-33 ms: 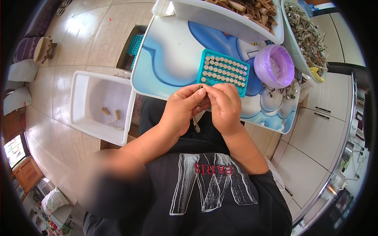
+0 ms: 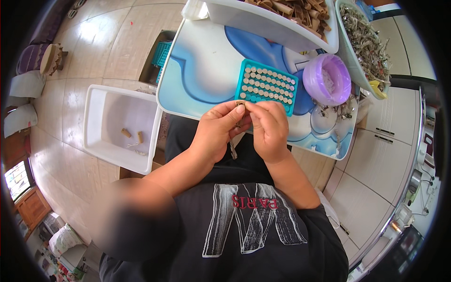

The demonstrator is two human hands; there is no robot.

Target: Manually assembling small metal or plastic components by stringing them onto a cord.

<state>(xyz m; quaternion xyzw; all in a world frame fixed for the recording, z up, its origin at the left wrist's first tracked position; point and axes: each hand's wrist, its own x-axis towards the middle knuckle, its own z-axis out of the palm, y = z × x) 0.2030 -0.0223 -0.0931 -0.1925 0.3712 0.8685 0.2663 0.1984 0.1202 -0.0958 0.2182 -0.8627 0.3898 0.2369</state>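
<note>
Across the upper middle of my feed spreads the blue-and-white table [image 2: 202,51]. On its far side stands a white bin [image 2: 263,26] heaped with curled brown pieces [image 2: 300,14], probably set back to leave working room up front. Left of the table, a white tub [image 2: 95,127] holds two short brown cylinders [image 2: 126,133]; it seems placed within an easy sideways reach. Next, the teal tray [image 2: 288,110] keeps pale round tops [image 2: 265,84] in rows, its spacing likely holding them orderly, with the purple bowl [image 2: 312,89] just beside it. My left hand [image 2: 216,129] and right hand [image 2: 269,127] meet near the tray's closest corner, fingertips pinched on a small brown piece [image 2: 240,103], presumably for steady, fine control. Beneath them hangs a thin strip [image 2: 233,151]; I can't tell whether it joins that piece.
</note>
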